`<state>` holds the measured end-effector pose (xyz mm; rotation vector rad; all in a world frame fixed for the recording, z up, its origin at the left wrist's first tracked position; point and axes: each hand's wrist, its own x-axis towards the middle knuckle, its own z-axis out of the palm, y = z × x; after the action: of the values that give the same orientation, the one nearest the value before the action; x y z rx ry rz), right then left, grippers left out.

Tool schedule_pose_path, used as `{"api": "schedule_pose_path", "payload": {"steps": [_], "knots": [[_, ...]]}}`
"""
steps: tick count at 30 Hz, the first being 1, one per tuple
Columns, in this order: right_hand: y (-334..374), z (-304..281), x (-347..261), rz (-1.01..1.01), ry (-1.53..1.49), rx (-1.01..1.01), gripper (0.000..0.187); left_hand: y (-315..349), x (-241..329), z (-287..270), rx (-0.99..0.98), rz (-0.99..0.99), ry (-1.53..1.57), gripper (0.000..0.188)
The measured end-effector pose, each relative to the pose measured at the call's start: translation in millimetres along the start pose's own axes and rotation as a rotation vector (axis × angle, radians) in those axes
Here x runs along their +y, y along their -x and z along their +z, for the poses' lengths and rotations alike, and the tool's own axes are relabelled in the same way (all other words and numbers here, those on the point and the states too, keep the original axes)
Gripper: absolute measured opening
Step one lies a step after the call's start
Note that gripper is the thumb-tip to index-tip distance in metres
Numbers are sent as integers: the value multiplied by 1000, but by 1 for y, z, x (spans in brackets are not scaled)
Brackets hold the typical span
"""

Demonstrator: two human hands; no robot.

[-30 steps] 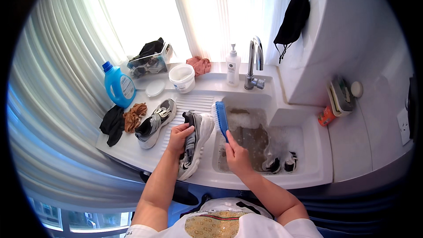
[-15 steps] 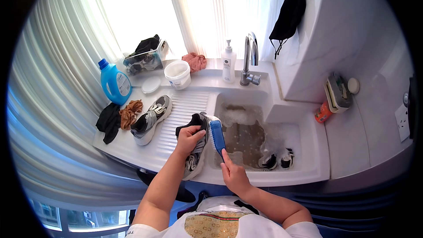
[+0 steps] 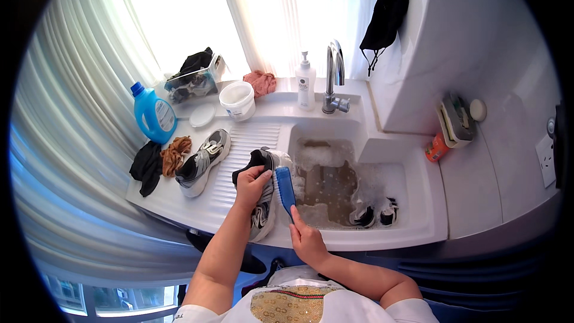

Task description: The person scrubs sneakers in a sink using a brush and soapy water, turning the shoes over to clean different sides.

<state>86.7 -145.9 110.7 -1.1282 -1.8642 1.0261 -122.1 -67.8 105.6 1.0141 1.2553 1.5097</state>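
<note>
A grey and black sneaker point(image 3: 262, 212) rests on its side at the left rim of the sink, its pale sole turned to the right. My left hand point(image 3: 252, 186) grips it near the black collar. In my right hand point(image 3: 308, 241) is the handle of a blue scrub brush point(image 3: 286, 190), whose white bristles lie against the edge of the sole near the heel. The matching sneaker point(image 3: 204, 161) stands on the ribbed drainboard point(image 3: 254, 137) to the left. Murky, foamy water fills the sink point(image 3: 418, 203), with black and white items point(image 3: 388, 212) partly sunk at its right.
Behind the sink stand a chrome faucet point(image 3: 335, 78), a white pump bottle point(image 3: 305, 84) and a white tub point(image 3: 238, 101). Further left are a blue detergent jug point(image 3: 154, 113), black cloth point(image 3: 146, 167) and brown cloth point(image 3: 176, 155). A wall holder point(image 3: 455, 122) hangs at right.
The brush has shifted a little left and down along the sole, my right hand with it. My left hand keeps its grip on the sneaker. The view has moved slightly.
</note>
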Motion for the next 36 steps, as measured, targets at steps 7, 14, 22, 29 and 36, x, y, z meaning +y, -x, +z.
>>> {"api": "schedule_pose_path", "payload": {"steps": [7,14,22,29,36], "knots": [[-85,15,0,-70,49,132,47,-1,3,-4,97,14,-16,17],[-2,27,-4,-209,22,-102,49,-11,28,-41,241,-9,419,15],[-105,39,11,-293,116,142,53,-8,26,-43,190,-31,399,12],[-27,25,14,-265,317,-113,55,-9,33,-48,150,-77,468,12],[-101,30,13,-235,156,126,52,-4,27,-47,68,-98,387,17]]}}
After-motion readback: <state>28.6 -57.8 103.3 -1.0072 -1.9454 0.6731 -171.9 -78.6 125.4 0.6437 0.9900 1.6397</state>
